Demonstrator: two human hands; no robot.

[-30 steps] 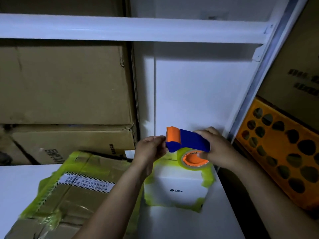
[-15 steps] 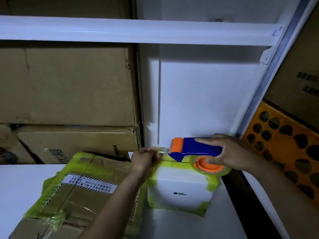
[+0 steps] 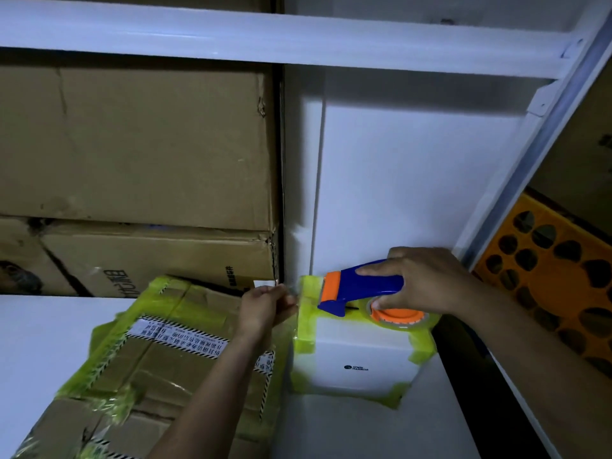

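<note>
Gripping a blue-and-orange tape dispenser (image 3: pixel 361 288), right hand (image 3: pixel 427 279) curled round its handle, resting atop a small white box (image 3: pixel 361 359) on the shelf's right, seemingly to seal the lid. Pinching the clear tape end (image 3: pixel 294 290) in left hand (image 3: pixel 265 306), just left, pulled taut. Box corners banded yellow-green.

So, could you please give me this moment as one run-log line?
right hand grips tape dispenser over white box | left hand pinches tape end | cardboard parcel left of box
</note>
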